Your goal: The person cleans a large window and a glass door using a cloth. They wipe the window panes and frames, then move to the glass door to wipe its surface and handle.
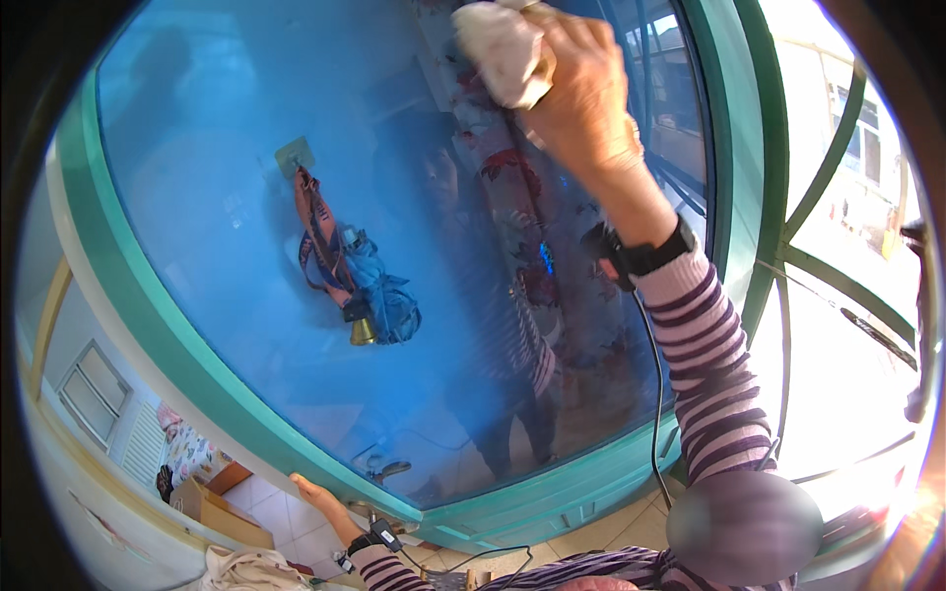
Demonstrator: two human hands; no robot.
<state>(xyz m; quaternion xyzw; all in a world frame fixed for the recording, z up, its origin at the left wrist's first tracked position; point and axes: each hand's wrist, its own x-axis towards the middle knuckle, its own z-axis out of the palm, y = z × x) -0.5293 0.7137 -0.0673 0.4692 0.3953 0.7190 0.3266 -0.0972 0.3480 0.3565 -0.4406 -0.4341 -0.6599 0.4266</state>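
Observation:
My right hand (584,103) is raised high and closed around a crumpled white cloth (502,52), which lies against or very near the blue-tinted glass pane (222,295) of a green-framed door. Low on the left, my left hand (321,502) rests at the edge of the door frame (244,428), its fingers reaching onto the edge, close to a metal door handle (380,515). From an adhesive hook (295,155) on the glass hang a printed ribbon (318,229), a brass bell (362,332) and a bluish wrapped bundle (392,306).
Black cables (658,414) run from both wrist straps. Green metal bars (828,155) stand at the right, before a bright outdoor area. Through the doorway at the left are a cardboard box (214,513) and a radiator (142,436). A beige cloth (247,570) lies at the bottom left.

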